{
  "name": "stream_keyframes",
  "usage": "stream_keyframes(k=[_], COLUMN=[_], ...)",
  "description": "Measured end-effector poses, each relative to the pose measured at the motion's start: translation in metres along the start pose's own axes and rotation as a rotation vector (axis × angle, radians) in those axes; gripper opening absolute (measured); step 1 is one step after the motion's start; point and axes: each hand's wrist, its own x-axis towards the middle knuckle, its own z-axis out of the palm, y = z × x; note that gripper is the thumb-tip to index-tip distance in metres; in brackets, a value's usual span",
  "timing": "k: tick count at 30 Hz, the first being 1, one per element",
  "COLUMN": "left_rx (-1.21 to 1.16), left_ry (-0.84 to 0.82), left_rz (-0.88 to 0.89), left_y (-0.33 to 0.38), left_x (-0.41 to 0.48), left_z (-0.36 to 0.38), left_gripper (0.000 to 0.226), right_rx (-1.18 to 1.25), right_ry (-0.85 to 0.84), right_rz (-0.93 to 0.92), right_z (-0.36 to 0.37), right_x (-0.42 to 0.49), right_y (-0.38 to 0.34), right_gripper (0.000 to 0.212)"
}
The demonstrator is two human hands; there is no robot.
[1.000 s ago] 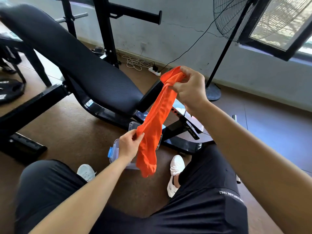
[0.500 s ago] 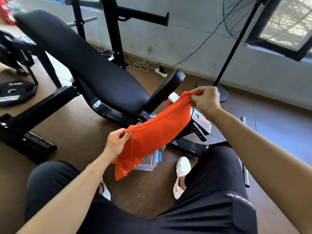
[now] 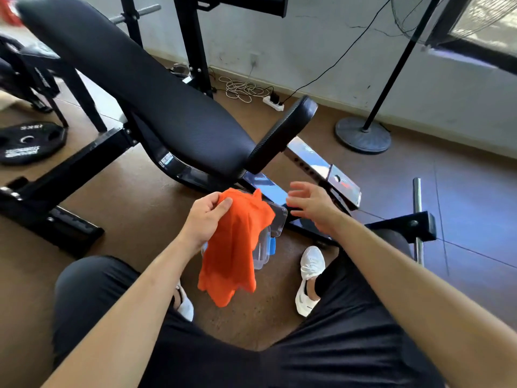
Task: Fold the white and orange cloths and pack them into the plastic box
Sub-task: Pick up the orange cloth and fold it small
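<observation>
Right above the plastic box [image 3: 267, 242] on the floor, left hand [image 3: 205, 219] pinches the orange cloth [image 3: 233, 253] so it hangs doubled over; right hand [image 3: 310, 204] is spread open, empty, probably reaching to grab the loose edge. White cloth isn't visible.

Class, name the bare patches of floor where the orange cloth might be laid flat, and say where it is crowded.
Free: brown floor between the black bench frame and the left knee; floor right of the chrome bar. Crowded: between the white shoes, where the clear plastic box sits under the orange cloth held by the left hand.
</observation>
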Motion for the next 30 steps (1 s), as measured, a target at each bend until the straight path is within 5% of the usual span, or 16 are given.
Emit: stream_keyframes(k=[6, 10, 17, 23, 26, 30], left_rx=[-0.175, -0.301, -0.412, -0.414, -0.402, -0.36], left_ry=[0.047, 0.067, 0.141, 0.149, 0.173, 0.201], left_rz=[-0.101, -0.128, -0.162, -0.147, -0.136, -0.123], left_y=[0.007, 0.016, 0.02, 0.033, 0.035, 0.032], left_x=[-0.002, -0.006, -0.011, -0.008, -0.004, -0.001], left_z=[0.005, 0.003, -0.006, -0.016, -0.025, -0.042], left_gripper=[0.015, 0.018, 0.02, 0.022, 0.022, 0.019], right_rx=[-0.014, -0.066, 0.128, 0.284, 0.405, 0.379], right_ry=[-0.147, -0.222, -0.173, -0.294, -0.324, -0.131], right_rz=[0.364, 0.483, 0.365, 0.545, 0.496, 0.343], right_z=[0.042, 0.053, 0.071, 0.094, 0.109, 0.112], right_x=[-0.024, -0.022, 0.011, 0.029, 0.033, 0.035], right_y=[0.084, 0.108, 0.105, 0.098, 0.094, 0.094], right_gripper=[0.019, 0.043, 0.011, 0.056, 0.032, 0.008])
